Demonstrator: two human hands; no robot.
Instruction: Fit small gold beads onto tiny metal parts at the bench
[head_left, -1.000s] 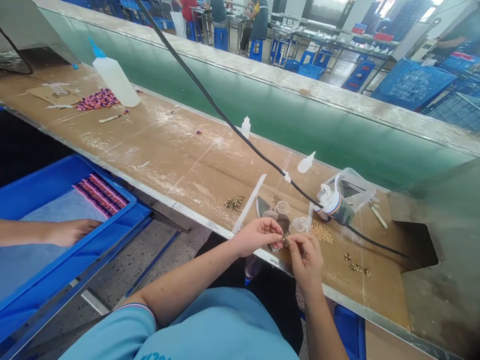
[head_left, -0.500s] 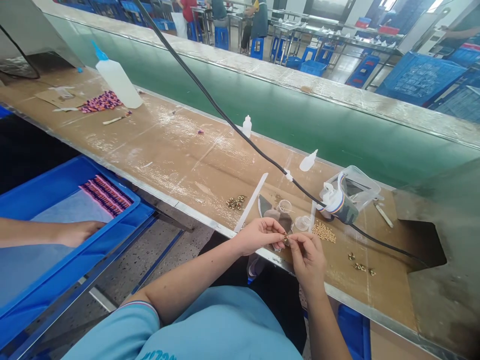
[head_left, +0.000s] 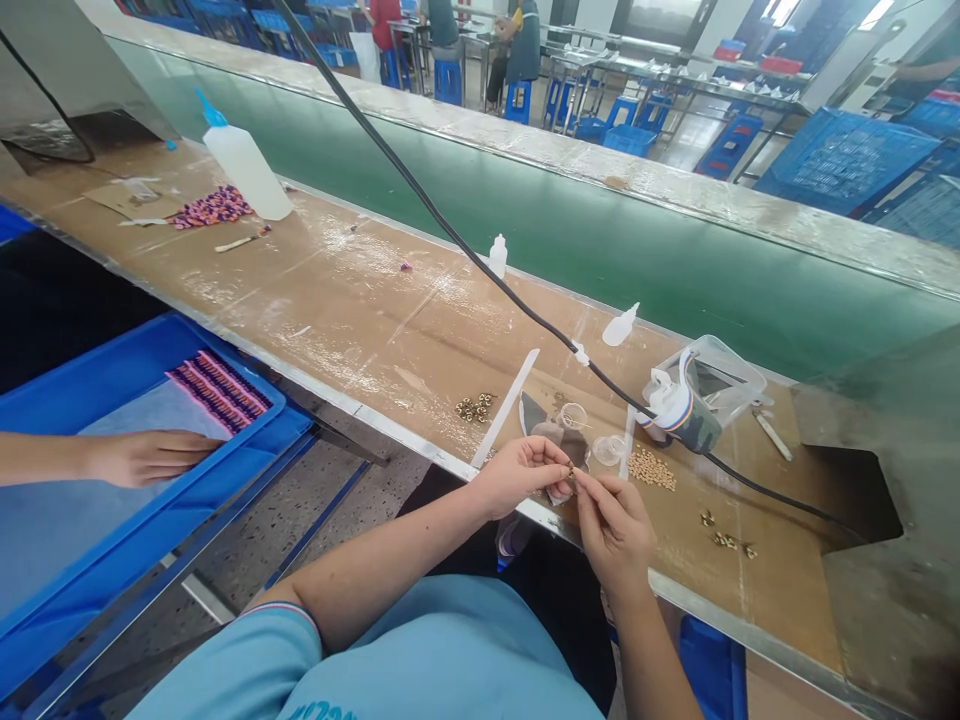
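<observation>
My left hand [head_left: 519, 473] and my right hand [head_left: 615, 523] meet over the near edge of the brown workbench [head_left: 352, 310]. Both pinch one tiny brass-coloured part [head_left: 571, 472] between their fingertips. Just beyond them lie two small clear cups [head_left: 606, 448], a heap of pale beads [head_left: 651, 468] and a cluster of brass parts [head_left: 474, 406]. A flat white stick [head_left: 504, 406] lies to the left of the cups.
A black cable [head_left: 480, 265] crosses the bench to a taped tool [head_left: 679, 410] by a clear tub [head_left: 720, 380]. Small glue bottles [head_left: 496, 256] and a large squeeze bottle [head_left: 244, 160] stand further back. Another person's hand [head_left: 142, 455] rests in a blue crate [head_left: 135, 440] at left.
My hands have stayed pinched together on the small part, with only slight finger shifts. The other person's hand in the crate has spread a little flatter.
</observation>
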